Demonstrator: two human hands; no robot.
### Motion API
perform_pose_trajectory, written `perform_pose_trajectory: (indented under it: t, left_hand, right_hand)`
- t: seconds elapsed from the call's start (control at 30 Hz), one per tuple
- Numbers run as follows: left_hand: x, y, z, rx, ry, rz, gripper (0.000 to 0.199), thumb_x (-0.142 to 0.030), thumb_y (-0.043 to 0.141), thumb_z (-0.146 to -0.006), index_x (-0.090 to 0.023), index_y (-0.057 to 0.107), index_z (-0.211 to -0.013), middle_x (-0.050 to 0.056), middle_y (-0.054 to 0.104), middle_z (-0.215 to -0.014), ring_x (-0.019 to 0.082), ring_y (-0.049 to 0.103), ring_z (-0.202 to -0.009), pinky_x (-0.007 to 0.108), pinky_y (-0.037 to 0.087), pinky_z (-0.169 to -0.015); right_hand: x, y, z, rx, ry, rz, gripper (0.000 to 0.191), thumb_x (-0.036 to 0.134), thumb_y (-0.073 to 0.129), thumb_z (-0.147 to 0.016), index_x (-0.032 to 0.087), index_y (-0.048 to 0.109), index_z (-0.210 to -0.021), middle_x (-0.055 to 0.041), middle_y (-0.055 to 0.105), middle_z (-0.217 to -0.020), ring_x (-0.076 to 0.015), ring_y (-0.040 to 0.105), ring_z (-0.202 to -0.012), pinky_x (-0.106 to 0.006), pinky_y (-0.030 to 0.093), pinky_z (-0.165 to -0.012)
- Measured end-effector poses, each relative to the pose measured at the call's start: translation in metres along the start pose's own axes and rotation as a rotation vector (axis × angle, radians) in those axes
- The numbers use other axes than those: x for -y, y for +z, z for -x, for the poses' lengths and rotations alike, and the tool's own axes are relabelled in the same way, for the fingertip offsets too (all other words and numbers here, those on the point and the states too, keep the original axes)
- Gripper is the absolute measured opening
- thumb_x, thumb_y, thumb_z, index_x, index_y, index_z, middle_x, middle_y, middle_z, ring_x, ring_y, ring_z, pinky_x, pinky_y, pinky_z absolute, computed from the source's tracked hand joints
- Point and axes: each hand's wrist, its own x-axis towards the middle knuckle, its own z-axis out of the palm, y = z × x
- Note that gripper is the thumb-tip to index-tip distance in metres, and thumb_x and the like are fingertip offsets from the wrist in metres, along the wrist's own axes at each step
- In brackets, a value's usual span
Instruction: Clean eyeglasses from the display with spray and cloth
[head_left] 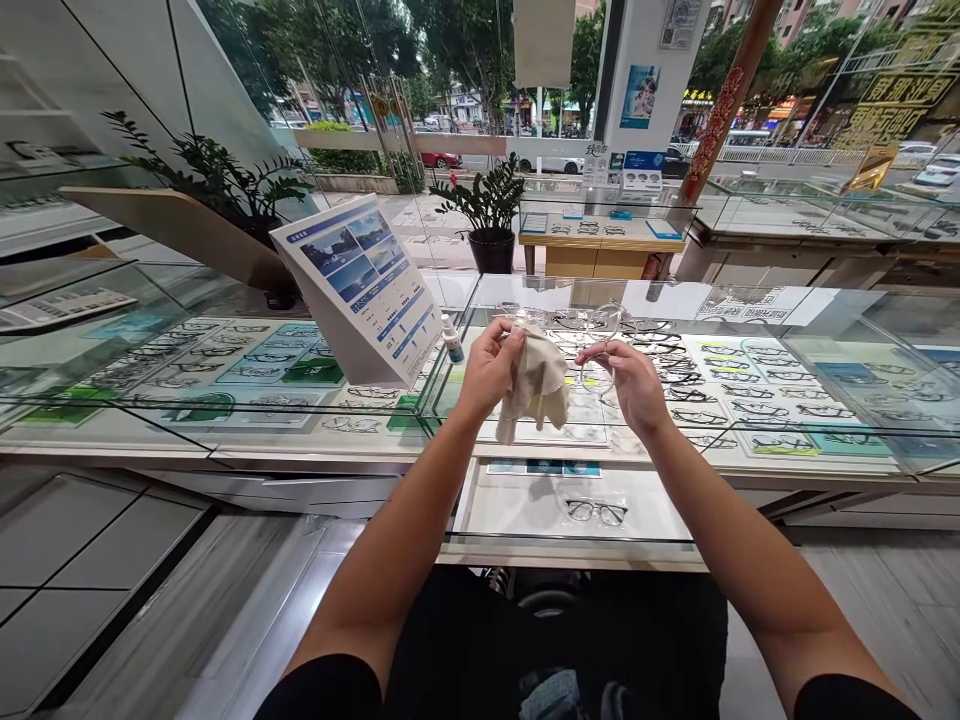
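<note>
My left hand (pixel 491 372) is closed on a beige cleaning cloth (pixel 538 385), which hangs in loose folds from the fingers. To its right, my right hand (pixel 628 378) pinches a pair of thin-rimmed eyeglasses (pixel 609 320) between thumb and fingers. The glasses are held on end above the glass counter, and their fine frame is hard to separate from the eyewear displayed behind. A small gap shows between cloth and right fingertips. Just beyond my left hand stands a small white spray bottle (pixel 452 338).
A tent-shaped printed calendar (pixel 364 290) stands on the counter at left. Below my hands, an open drawer (pixel 517 510) holds dark-framed glasses (pixel 596 512) in clear wrapping. Rows of eyeglasses (pixel 757 390) lie under the counter glass. A potted plant (pixel 491 215) stands beyond.
</note>
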Motion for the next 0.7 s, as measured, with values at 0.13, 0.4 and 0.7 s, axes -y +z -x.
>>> perform_pose_trajectory:
  t: [0.13,0.4,0.7]
  left_hand:
    - [0.002,0.009,0.006,0.054,0.039,-0.055,0.056,-0.072,0.088,-0.083,-0.02,0.069,-0.085,0.0,0.061,-0.076,0.013,0.054,-0.068,0.026,0.043,-0.064]
    - [0.005,0.025,0.019,0.084,-0.07,-0.035,0.059,-0.073,0.089,-0.082,-0.021,0.061,-0.087,-0.004,0.056,-0.068,0.01,0.047,-0.058,0.023,0.034,-0.054]
    - [0.009,0.024,0.02,0.161,-0.126,0.004,0.063,-0.08,0.081,-0.086,-0.024,0.053,-0.091,-0.006,0.052,-0.062,0.011,0.045,-0.053,0.025,0.035,-0.053]
  right_hand:
    - [0.005,0.006,0.003,0.033,-0.03,-0.032,0.026,0.037,0.064,-0.091,0.027,0.086,-0.102,-0.0057,0.082,-0.104,-0.0323,0.074,-0.114,-0.055,0.048,-0.123]
    - [-0.002,0.011,0.008,0.082,-0.027,0.014,0.029,0.05,0.07,-0.102,0.031,0.082,-0.121,-0.0049,0.082,-0.124,-0.0302,0.07,-0.133,-0.051,0.048,-0.124]
    - [-0.007,0.01,0.007,0.045,-0.066,0.072,0.028,0.053,0.073,-0.102,0.033,0.084,-0.119,-0.0054,0.076,-0.134,-0.029,0.062,-0.146,-0.048,0.042,-0.132]
